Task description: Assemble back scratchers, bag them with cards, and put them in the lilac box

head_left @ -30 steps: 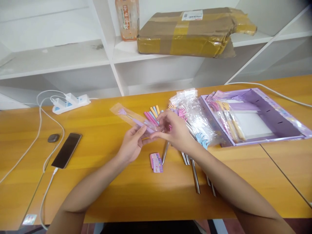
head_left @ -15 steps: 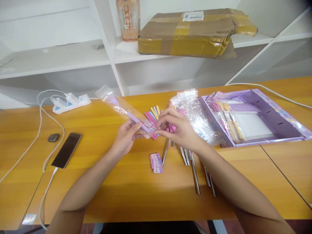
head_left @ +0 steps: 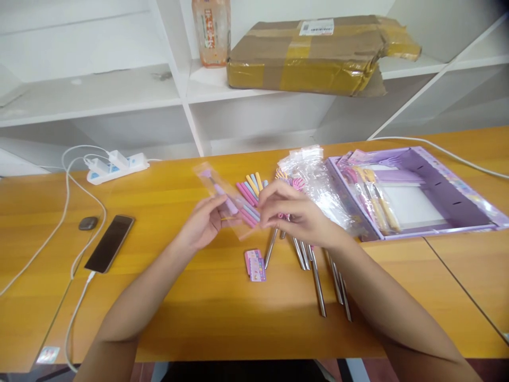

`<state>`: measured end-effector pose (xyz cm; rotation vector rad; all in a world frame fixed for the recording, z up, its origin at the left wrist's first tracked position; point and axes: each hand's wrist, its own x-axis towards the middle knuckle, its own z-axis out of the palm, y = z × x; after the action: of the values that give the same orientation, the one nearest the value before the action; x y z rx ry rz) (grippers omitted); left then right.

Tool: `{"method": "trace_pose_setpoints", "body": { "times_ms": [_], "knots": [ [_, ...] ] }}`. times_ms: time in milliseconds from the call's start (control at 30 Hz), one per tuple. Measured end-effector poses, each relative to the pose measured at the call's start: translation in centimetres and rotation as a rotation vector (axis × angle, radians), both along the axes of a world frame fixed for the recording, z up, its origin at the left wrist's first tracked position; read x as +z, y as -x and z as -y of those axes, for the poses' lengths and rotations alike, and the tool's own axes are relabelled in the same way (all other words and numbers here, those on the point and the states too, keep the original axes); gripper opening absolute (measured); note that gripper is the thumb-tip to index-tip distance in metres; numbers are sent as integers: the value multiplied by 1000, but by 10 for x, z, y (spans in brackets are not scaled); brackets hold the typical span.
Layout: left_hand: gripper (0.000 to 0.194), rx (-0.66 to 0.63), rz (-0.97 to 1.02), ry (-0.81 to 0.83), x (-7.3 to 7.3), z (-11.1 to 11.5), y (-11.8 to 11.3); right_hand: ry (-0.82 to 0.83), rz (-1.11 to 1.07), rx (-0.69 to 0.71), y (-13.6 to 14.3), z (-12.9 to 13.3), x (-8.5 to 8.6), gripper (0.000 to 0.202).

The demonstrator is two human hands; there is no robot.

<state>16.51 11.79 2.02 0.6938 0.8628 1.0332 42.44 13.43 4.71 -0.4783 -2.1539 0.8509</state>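
My left hand (head_left: 202, 224) is closed around a clear plastic bag (head_left: 243, 229) with a purple back scratcher (head_left: 228, 203) inside; the bag slants down to the right and is blurred by motion. Beside the bag's lower right end, my right hand (head_left: 299, 213) has its thumb and fingers in a pinch, but whatever lies between the tips is hidden. Pink, blue and yellow handles (head_left: 248, 190) lie on the table behind the bag. Below the hands sit small printed pink and purple cards (head_left: 256, 266). Metal rods (head_left: 318, 289) spread out under my right wrist.
A pile of clear bags (head_left: 318, 175) rests behind my right hand, against a purple open tray box (head_left: 445, 231) with bagged items. On the left are a phone (head_left: 109, 244), a small dark object (head_left: 87, 223), cables and a power strip (head_left: 121, 168). A taped carton (head_left: 310, 55) stands on the shelf.
The bag with the back scratcher has shifted right and down, and my left hand has slid along with it. My right hand has moved slightly right.
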Motion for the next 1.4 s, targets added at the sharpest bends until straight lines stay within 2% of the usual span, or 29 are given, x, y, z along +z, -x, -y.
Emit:
{"method": "trace_pose_setpoints", "body": {
  "times_ms": [100, 167, 233, 300, 433, 600, 733, 800, 867, 1000, 1133, 1233, 1333, 1400],
  "knots": [
    [27, -68, 8, 59, 0, 0, -1, -71, -4, 45, -1, 2, 4, 13],
    [32, -100, -29, 17, 0, 2, -3, -72, -36, -11, 3, 4, 1, 7],
    [39, -123, -102, -76, -1, 6, -5, -22, -53, -124, 9, 6, -4, 1],
    [44, -151, -180, -162, -2, 9, -7, 51, -22, -231, 15, 8, -9, 4],
    [49, -208, -251, -232, -5, 14, -9, 184, 24, -302, 24, 10, -15, 5],
    [45, -182, -333, -293, -9, 13, -9, 225, 11, -318, 24, 10, -15, 9],
    [41, -262, -350, -285, -10, 10, -7, 203, 37, -381, 21, 7, -15, 17],
    [40, -285, -350, -289, -12, 9, -6, 270, 73, -359, 20, 5, -16, 23],
    [38, -292, -358, -300, -14, 7, -5, 419, 79, -283, 21, 3, -17, 25],
    [37, -272, -370, -342, -21, 4, -3, 660, -15, -186, 26, 0, -24, 30],
    [40, -285, -371, -348, -28, 2, -4, 706, -59, -187, 30, -1, -34, 36],
    [40, -289, -380, -348, -28, 0, -3, 705, -67, -197, 32, -2, -40, 40],
    [38, -384, -413, -369, -20, -6, 7, 757, -76, -165, 34, -3, -44, 43],
    [41, -464, -456, -415, -11, -13, 18, 816, -42, -83, 35, -3, -46, 44]
  ]
}}
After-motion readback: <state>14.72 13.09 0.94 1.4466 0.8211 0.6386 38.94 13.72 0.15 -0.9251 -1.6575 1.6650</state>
